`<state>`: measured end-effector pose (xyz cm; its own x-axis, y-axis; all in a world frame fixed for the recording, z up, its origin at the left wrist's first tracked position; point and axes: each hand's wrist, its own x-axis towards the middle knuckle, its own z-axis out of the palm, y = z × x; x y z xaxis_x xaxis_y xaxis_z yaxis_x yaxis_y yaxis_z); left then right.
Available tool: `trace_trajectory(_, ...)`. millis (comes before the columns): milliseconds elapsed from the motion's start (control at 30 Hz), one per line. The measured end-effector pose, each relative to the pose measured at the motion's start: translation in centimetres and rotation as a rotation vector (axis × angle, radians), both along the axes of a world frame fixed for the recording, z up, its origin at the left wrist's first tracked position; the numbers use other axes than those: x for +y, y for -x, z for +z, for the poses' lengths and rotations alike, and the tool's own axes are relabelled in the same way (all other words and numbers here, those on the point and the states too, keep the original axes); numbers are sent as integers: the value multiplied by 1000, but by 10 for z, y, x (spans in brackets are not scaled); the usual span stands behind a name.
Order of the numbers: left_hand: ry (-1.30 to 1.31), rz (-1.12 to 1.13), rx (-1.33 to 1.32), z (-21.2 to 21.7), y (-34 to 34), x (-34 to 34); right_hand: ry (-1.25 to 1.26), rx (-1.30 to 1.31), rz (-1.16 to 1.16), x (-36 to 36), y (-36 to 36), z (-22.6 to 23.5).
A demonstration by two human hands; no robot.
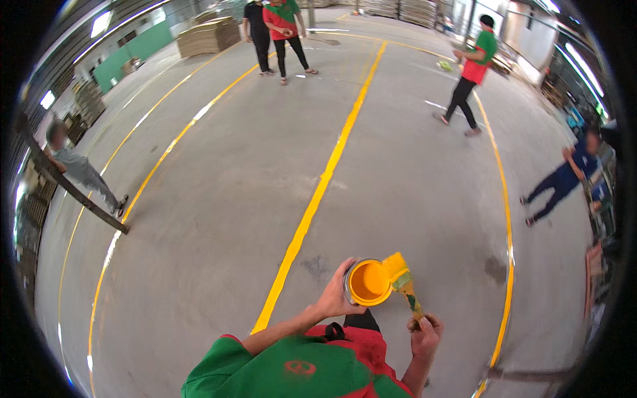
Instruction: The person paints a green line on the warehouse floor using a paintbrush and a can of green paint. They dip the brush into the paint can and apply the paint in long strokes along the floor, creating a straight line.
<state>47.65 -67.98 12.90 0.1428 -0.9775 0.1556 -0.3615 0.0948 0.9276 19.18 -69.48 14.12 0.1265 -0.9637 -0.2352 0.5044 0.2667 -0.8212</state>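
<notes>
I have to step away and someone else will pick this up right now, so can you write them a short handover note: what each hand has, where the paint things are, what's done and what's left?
Left hand: holds the open paint can, full of yellow paint, at waist height.
Right hand: grip closed on the handle of the paintbrush; its yellow-loaded bristles rest on the can's rim.
Floor: the centre yellow line runs from just in front of the person far up the concrete floor; more yellow lines lie left and right.
Done: brush is loaded.
Left: the brush is not on the floor yet. Other people stand farther up the hall.
</notes>
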Motion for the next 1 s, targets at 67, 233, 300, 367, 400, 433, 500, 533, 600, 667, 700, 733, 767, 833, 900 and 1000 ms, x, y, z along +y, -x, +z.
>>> trace_trajectory(67, 11, 86, -37, -1, -15, -69, 38, 23, 107, -103, -20, -1)
trace_trajectory(233, 44, 250, -123, -10, -66, -237, 136, 56, 387, -347, -79, 17)
trace_trajectory(300, 79, 309, -90, -22, -86, -296, 147, 76, 452, -422, -105, 19)
trace_trajectory(367, 123, 359, -118, -34, -109, -347, 163, 92, 506, -481, -131, 17)
trace_trajectory(400, 149, 373, -107, -40, -123, -377, 175, 103, 507, -508, -147, 14)
trace_trajectory(433, 158, 382, -95, -45, -135, -397, 184, 105, 491, -520, -162, 8)
trace_trajectory(500, 122, 386, -132, -52, -160, -452, 119, 83, 408, -559, -196, -6)
trace_trajectory(533, 153, 379, -133, -56, -176, -482, 68, 56, 351, -579, -217, -16)
trace_trajectory(600, 196, 403, -107, -63, -206, -541, 26, 43, 362, -636, -236, -23)
trace_trajectory(667, 166, 445, -99, -66, -238, -591, 43, -6, 450, -689, -269, -35)
trace_trajectory(700, 147, 457, -101, -67, -255, -612, 32, -10, 487, -713, -284, -38)
trace_trajectory(733, 166, 464, -111, -69, -276, -632, 36, -22, 514, -738, -299, -41)
trace_trajectory(767, 156, 463, -126, -72, -297, -654, 46, -34, 538, -768, -322, -45)
trace_trajectory(833, 131, 511, -142, -78, -334, -684, 72, 33, 594, -814, -365, -51)
trace_trajectory(900, 177, 585, -165, -83, -369, -703, 93, 48, 691, -856, -416, -57)
trace_trajectory(1000, 136, 726, -174, -88, -430, -742, 65, 23, 916, -931, -515, -57)
